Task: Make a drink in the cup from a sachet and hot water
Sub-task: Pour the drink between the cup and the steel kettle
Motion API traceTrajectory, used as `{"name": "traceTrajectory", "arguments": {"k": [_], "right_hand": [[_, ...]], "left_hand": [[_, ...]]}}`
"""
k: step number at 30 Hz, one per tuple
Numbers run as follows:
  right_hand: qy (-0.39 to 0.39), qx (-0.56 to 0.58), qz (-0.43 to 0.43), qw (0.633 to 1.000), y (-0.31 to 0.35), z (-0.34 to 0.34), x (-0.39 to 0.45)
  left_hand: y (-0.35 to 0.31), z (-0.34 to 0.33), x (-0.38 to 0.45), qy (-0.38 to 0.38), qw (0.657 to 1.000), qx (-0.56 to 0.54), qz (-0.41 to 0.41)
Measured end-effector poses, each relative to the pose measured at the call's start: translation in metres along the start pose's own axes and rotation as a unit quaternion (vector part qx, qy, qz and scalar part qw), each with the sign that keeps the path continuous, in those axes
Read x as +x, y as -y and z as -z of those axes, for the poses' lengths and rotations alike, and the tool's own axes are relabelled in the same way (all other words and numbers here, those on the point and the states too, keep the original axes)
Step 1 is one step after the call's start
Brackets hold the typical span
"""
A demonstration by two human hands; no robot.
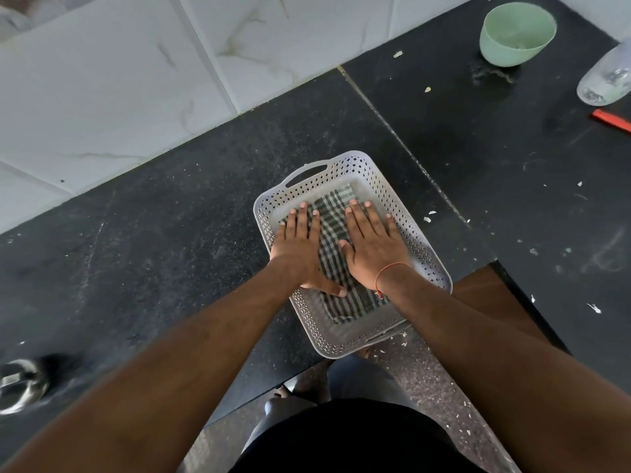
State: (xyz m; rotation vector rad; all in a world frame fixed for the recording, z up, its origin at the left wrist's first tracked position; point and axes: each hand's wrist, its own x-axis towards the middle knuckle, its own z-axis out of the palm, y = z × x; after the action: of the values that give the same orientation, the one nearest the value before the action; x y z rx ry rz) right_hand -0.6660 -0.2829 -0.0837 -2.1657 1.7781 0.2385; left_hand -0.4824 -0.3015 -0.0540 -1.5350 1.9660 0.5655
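A pale grey perforated plastic tray sits at the front edge of the black counter, lined with a folded black-and-white checked cloth. My left hand lies flat on the cloth's left side, fingers straight. My right hand lies flat on its right side, fingers straight, a thin orange thread round the wrist. A mint-green cup stands at the far right of the counter, well away from both hands. A red strip, possibly a sachet, lies at the right edge.
A clear plastic bottle lies tilted by the right edge, near the cup. White crumbs are scattered over the black counter. A white tiled wall runs along the back. A shiny metal object sits at the lower left.
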Motion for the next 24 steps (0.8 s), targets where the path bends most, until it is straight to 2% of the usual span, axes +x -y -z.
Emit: {"name": "traceTrajectory", "arguments": {"k": [3, 6, 8, 16, 24], "right_hand": [[-0.007, 0.021, -0.004, 1.0, 0.005, 0.003, -0.001], [-0.051, 0.032, 0.019, 0.998, 0.012, 0.009, -0.007], [-0.088, 0.038, 0.039, 0.995, 0.023, 0.015, -0.013], [-0.177, 0.052, 0.107, 0.977, 0.107, 0.042, -0.044], [-0.175, 0.022, 0.189, 0.966, 0.243, 0.028, -0.097]], "left_hand": [[0.001, 0.001, -0.006, -0.037, 0.998, -0.032, -0.037], [0.001, 0.0, -0.018, -0.155, 0.982, -0.047, -0.093], [0.002, -0.001, -0.031, -0.212, 0.97, -0.064, -0.1], [0.055, -0.022, -0.103, -0.305, 0.945, -0.108, -0.045], [0.143, -0.102, -0.208, -0.353, 0.922, -0.148, 0.055]]}}
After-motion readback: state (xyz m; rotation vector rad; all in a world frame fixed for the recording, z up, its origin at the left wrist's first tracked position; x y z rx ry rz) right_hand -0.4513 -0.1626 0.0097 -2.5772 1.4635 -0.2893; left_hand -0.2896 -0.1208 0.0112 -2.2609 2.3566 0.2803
